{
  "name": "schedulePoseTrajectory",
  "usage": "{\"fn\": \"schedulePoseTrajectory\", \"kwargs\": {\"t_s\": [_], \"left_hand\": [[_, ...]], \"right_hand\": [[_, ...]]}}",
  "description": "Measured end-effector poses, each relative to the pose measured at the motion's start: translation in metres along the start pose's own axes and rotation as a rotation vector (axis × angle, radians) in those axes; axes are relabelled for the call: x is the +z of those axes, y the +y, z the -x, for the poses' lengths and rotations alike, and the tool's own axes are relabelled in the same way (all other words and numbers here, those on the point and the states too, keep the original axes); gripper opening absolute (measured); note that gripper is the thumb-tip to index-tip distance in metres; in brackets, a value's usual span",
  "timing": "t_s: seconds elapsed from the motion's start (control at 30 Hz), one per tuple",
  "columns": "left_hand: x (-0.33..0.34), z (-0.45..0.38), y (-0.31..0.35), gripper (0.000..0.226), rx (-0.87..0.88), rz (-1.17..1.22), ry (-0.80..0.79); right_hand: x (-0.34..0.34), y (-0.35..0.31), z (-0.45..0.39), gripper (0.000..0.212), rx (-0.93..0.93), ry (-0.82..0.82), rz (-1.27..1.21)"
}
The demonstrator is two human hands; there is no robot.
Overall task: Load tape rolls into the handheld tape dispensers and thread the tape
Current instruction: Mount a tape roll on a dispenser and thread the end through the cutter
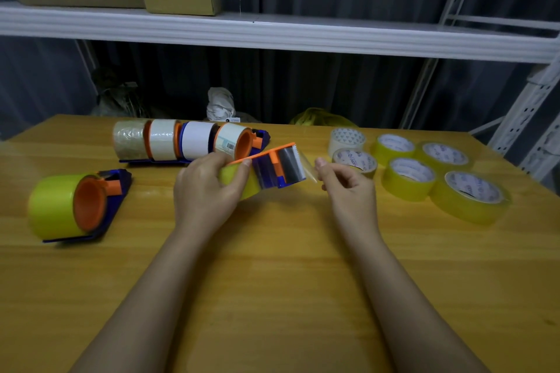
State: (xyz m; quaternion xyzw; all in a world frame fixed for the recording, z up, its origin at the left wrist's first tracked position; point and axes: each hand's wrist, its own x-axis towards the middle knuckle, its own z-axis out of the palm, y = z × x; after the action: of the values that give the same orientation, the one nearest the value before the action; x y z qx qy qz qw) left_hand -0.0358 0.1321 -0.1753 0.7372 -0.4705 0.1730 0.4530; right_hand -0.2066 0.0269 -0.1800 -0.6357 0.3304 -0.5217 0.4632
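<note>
Wooden table (272,281) under a white shelf (272,36): the left hand (206,188) grips a blue-and-orange dispenser (272,166) loaded with a yellow roll, held just above the table, while the right hand (345,179) pinches the clear tape end (309,168) pulled past its serrated blade. Left of the dispenser lies one loaded dispenser (78,206); behind it, a row of four (188,141). Right of it sit six loose rolls (424,166), four yellow and two pale.
</note>
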Motion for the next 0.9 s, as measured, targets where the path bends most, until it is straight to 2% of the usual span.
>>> {"fn": "schedulePoseTrajectory", "kwargs": {"t_s": [0.17, 0.33, 0.47, 0.73, 0.9], "left_hand": [[0.0021, 0.0013, -0.0023, 0.035, 0.032, -0.026, -0.02], [0.002, 0.0023, 0.0002, 0.035, 0.046, -0.035, -0.009], [0.0025, 0.0027, 0.0021, 0.034, 0.025, -0.017, -0.004], [0.0025, 0.0054, 0.0048, 0.032, -0.035, 0.087, -0.043], [0.0024, 0.0056, 0.0068, 0.028, -0.048, 0.118, -0.064]], "right_hand": [[0.0032, 0.0028, 0.0011, 0.011, 0.076, -0.036, -0.043], [0.0002, -0.0009, 0.0012, 0.002, 0.017, 0.036, -0.057], [0.0001, -0.0042, 0.0019, 0.007, 0.002, 0.08, -0.079], [-0.003, -0.0048, 0.002, 0.009, 0.139, 0.059, -0.23], [-0.0024, -0.006, 0.0017, 0.004, 0.249, 0.042, -0.295]]}}
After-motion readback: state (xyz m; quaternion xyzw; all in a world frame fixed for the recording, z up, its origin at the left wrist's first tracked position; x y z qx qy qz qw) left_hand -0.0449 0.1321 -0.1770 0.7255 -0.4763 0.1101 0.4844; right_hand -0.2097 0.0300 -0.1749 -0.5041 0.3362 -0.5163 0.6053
